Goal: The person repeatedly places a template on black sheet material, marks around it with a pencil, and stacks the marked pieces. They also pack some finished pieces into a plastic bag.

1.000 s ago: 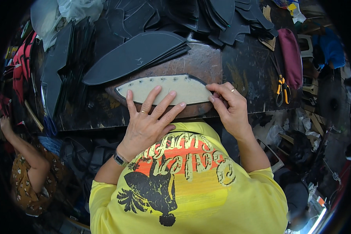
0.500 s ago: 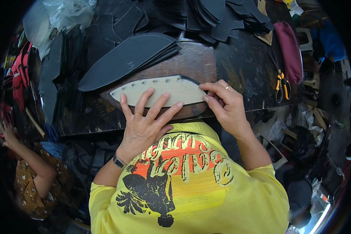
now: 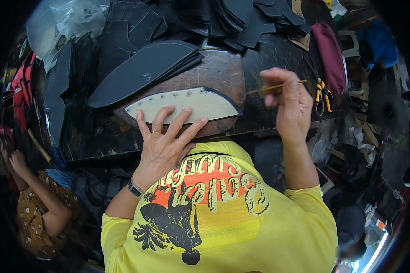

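Note:
A pale, pointed oval template (image 3: 209,103) with small dark marks along its upper edge lies on a dark piece that shows as a thin black border. My left hand (image 3: 166,132) rests on its near side, fingers spread and flat, holding it down. To the right, my right hand (image 3: 291,100) is raised off the template, its fingers closed around a thin yellowish-brown stick-like tool (image 3: 260,89) that points left. The tool's exact kind cannot be made out. Beneath the template is a worn brown board (image 3: 225,68).
Stacked black cut pieces (image 3: 141,68) lie just beyond the template, with more black pieces (image 3: 232,18) at the back. Orange-handled pliers (image 3: 324,96) and a maroon pouch (image 3: 329,59) sit at the right. A clear plastic bag (image 3: 70,20) is far left; a co-worker's arm (image 3: 43,200) shows lower left.
My right hand has lifted away from the template's right tip and moved right, with the thin tool now visible in it. My left hand stays on the template.

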`<move>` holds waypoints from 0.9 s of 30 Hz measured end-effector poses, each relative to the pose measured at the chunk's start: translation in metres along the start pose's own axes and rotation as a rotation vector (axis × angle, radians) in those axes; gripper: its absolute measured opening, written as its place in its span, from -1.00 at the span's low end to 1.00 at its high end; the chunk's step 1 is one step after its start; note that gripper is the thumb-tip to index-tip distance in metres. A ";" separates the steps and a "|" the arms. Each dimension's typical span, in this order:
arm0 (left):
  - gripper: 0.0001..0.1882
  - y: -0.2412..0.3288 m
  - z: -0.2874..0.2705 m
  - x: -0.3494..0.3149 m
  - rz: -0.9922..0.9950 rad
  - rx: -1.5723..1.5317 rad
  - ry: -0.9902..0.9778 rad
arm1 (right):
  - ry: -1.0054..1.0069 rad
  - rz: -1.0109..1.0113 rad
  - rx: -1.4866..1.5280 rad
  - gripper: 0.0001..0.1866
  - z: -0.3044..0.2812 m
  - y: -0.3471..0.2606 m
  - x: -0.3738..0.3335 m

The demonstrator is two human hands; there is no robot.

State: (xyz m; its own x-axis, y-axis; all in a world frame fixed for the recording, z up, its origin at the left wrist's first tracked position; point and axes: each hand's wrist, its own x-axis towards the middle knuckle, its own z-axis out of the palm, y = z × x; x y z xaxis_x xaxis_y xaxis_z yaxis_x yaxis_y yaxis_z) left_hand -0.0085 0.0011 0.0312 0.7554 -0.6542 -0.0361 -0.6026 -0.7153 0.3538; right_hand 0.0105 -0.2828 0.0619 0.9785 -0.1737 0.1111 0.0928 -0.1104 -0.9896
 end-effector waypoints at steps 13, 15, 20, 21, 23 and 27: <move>-0.24 0.000 0.009 -0.007 0.038 0.104 0.057 | -0.258 0.019 -0.078 -0.84 0.051 0.035 -0.003; -0.26 -0.001 0.010 -0.008 0.044 0.035 0.055 | -0.217 0.012 -0.105 -0.86 0.054 0.036 -0.002; -0.25 -0.001 0.021 -0.009 0.016 -0.009 0.078 | -0.348 -0.638 -0.648 -0.80 0.068 0.036 -0.001; -0.26 -0.002 0.024 -0.008 0.031 0.027 0.098 | -0.315 -0.579 -0.629 -0.80 0.070 0.035 -0.001; -0.26 -0.004 0.029 -0.007 0.076 0.102 0.141 | -0.278 -0.518 -0.594 -0.81 0.071 0.032 0.000; -0.26 -0.003 0.029 -0.007 0.065 0.054 0.141 | -0.303 -0.561 -0.656 -0.76 0.073 0.027 0.001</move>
State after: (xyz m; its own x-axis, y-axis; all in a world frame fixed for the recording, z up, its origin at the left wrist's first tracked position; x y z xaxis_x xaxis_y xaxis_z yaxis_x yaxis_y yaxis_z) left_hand -0.0197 0.0009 0.0028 0.7405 -0.6616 0.1181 -0.6616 -0.6870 0.3006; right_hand 0.0277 -0.2146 0.0282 0.8368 0.3268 0.4392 0.5362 -0.6514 -0.5368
